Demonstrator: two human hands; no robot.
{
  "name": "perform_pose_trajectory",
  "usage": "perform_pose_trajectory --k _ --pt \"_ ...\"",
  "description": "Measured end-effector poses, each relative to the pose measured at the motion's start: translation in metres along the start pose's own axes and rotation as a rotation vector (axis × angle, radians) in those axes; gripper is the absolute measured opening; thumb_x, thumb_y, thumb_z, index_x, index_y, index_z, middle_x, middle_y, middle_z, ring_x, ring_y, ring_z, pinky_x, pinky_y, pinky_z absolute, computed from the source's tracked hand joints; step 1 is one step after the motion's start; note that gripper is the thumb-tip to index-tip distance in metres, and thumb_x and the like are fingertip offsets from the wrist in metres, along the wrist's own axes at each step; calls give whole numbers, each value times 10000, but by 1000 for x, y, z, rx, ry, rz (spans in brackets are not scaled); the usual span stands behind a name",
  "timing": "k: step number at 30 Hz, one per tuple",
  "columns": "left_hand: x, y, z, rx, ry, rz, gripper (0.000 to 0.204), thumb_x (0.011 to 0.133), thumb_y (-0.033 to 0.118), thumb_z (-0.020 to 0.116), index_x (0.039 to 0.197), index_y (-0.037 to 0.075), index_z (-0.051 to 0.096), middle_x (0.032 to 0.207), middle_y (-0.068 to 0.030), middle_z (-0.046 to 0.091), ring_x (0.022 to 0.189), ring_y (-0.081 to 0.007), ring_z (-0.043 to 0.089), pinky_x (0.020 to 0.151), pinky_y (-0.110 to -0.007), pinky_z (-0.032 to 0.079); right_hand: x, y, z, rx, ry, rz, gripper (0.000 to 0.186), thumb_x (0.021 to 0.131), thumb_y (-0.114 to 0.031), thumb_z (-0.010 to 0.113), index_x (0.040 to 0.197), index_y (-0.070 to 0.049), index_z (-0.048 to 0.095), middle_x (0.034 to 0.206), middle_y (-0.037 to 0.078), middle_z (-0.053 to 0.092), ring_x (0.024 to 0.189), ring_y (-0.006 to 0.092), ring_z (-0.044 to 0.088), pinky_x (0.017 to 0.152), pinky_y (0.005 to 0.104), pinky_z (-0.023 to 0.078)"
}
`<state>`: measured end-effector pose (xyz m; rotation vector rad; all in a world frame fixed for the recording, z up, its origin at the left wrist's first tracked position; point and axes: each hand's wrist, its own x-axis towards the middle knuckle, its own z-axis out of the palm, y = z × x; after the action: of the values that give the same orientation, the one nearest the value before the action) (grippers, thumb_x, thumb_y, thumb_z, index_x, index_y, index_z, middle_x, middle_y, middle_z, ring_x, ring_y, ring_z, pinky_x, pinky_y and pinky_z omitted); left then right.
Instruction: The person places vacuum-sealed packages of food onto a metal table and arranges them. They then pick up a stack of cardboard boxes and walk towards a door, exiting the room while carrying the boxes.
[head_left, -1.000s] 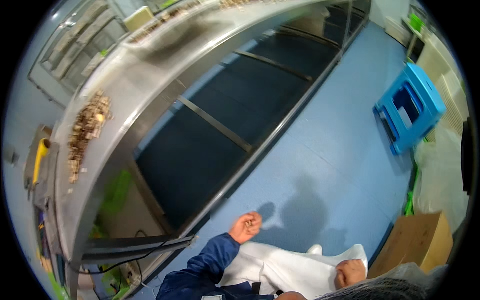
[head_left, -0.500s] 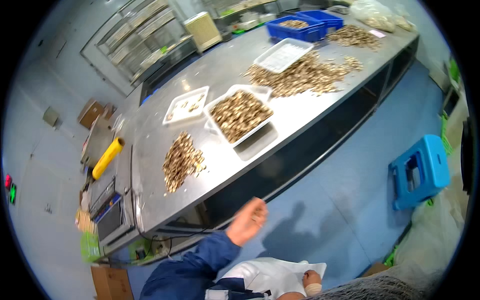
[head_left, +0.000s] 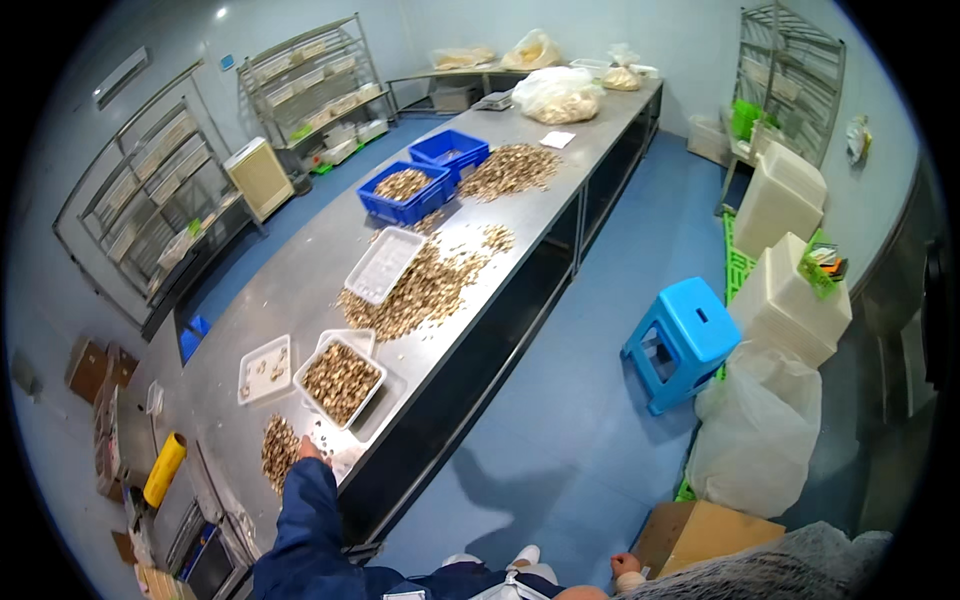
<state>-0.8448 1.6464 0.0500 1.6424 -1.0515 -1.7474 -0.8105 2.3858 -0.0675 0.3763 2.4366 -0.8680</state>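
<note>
My left hand point(head_left: 312, 450), at the end of a navy sleeve, is over the table's near edge, beside a small pile of brown-and-cream slices point(head_left: 279, 452). Its fingers are too small and hidden to read, and a few dark bits lie just past them. A white tray heaped with the same slices point(head_left: 340, 382) stands just beyond this hand. To its left is a shallow white tray point(head_left: 255, 386) with a few slices in it. Low in the view, my right hand point(head_left: 625, 564) is curled closed near a cardboard box point(head_left: 690, 535); whatever it may hold is hidden.
Farther along the steel table point(head_left: 290, 300), a white tray point(head_left: 385, 265) rests on a large heap of slices point(head_left: 425, 295). Behind it stand blue crates point(head_left: 405, 205) and a bulging plastic bag point(head_left: 557, 97). A blue stool point(head_left: 680, 340) and a big translucent bag point(head_left: 760, 430) stand on the right.
My view has turned and tilted up, showing more of the room. My left hand has gone from beyond the table edge to the tabletop by the small pile. My right hand stays low and curled.
</note>
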Motion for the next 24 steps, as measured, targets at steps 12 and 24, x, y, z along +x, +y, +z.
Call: perform_pose_trajectory --k 12,24 --pt "-123 41 170 -152 -333 510 311 814 105 516 1100 28 421 878 -98 530 707 -160 557 603 -249 471 163 -226 -66 33 72 -498 210 759 -188 522 883 -64 637 877 164 589 806 317 559 726 386 446" --pt "-178 24 495 214 -1069 420 190 844 77 482 1028 31 480 614 -35 521 596 -152 569 553 -249 460 313 -263 -178 81 245 -194 176 735 -142 528 834 -41 632 855 194 580 798 348 554 725 415 448"
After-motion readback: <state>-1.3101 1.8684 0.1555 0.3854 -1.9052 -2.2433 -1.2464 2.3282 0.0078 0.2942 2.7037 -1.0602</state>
